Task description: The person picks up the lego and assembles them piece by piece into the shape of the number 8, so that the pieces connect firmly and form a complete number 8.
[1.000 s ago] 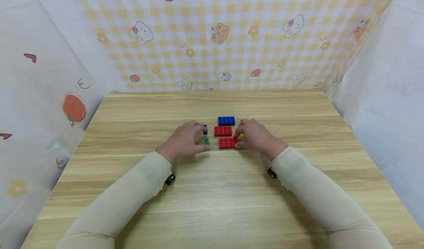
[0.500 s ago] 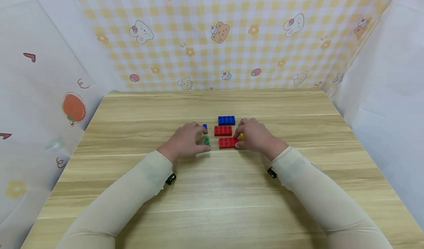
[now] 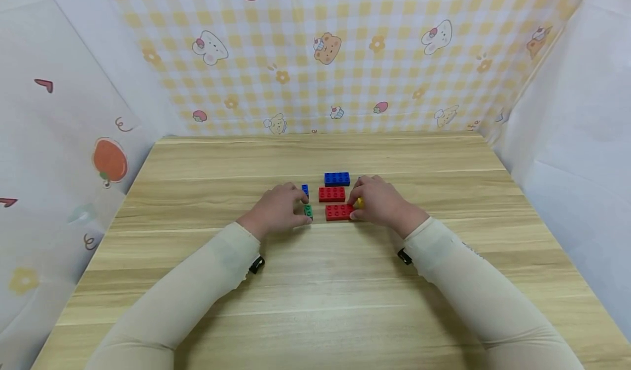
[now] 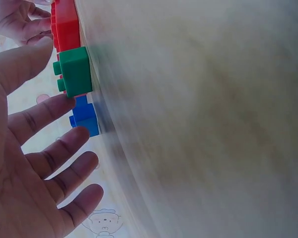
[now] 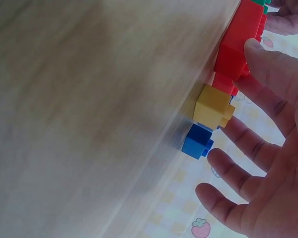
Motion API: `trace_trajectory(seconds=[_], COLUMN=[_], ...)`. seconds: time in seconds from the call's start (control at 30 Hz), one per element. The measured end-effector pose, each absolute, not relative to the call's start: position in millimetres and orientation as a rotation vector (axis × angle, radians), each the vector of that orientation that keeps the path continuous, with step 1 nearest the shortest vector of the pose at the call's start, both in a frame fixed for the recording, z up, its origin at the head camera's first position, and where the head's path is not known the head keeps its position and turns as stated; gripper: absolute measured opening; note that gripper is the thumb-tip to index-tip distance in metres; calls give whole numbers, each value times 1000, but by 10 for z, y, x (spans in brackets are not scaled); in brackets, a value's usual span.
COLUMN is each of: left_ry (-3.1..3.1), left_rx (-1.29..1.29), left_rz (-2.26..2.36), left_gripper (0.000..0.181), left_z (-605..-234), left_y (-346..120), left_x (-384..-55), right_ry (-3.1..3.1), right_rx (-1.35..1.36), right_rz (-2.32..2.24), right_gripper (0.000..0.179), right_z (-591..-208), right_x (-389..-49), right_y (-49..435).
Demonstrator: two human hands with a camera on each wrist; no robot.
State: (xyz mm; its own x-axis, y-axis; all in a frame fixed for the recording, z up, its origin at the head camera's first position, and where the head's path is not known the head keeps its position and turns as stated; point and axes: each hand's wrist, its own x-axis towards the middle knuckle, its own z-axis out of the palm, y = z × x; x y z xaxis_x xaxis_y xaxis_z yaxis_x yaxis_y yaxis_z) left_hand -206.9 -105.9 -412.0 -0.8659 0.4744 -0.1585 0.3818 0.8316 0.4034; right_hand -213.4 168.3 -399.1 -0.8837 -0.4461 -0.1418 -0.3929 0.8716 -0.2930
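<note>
Brick, the front red one, runs lengthwise from left hand to right hand, nearer the right; both hands loosely spread

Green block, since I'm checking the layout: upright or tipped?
Upright: in the left wrist view, the green block has its studs pointing away from the table.

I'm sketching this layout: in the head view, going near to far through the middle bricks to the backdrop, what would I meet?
Nearer red brick → farther red brick → long blue brick → checkered cloth.
</note>
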Motion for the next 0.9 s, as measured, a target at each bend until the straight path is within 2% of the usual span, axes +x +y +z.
trace_trajectory(seconds=[0.9], left_ry=[2775], left_rx=[651], left_rz=[468], left_gripper=[32], left_z=[-4114], left_y=[-999], left_x=[-2093], right_ry=[2826], right_rx=[-634], right_rz=[-390], right_gripper=[16], right_z=[-3987], right_x=[-2128], right_y=[1683])
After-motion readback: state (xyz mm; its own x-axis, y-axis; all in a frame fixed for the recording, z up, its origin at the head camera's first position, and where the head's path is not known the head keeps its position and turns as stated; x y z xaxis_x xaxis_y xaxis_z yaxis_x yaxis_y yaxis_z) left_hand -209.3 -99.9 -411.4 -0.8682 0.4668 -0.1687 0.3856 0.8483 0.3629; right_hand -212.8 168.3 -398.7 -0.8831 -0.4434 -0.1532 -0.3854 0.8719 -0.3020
